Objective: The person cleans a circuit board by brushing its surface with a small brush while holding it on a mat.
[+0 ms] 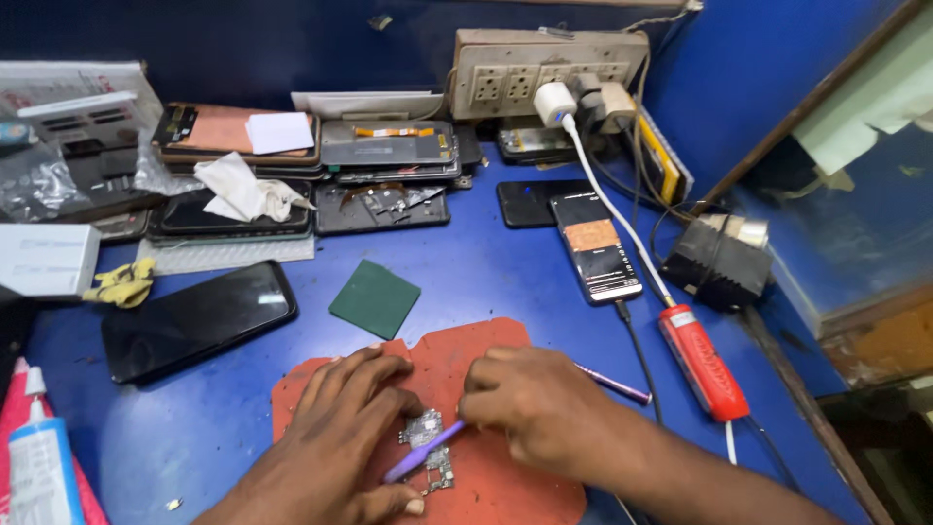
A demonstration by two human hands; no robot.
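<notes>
Your left hand [345, 442] lies flat on the red work mat [505, 486] at the near edge of the blue desk [486, 267], fingers spread and pressing down beside a small circuit board [428, 449] that sits in the middle of the mat; its fingers are apart, clamped on nothing. Your right hand [539, 408] is closed around a purple tool [420, 454], whose tip rests on the board. A thin purple-tipped rod [614, 383] lies just behind that hand at the mat's right edge. Beyond the mat are a green square pad [374, 297] and, toward the left edge, a dark phone [199, 319]. Near the right edge lie a lit phone [596, 248] on a cable and a red tool [704, 362]; stacked phone parts [384, 170] line the far edge.
</notes>
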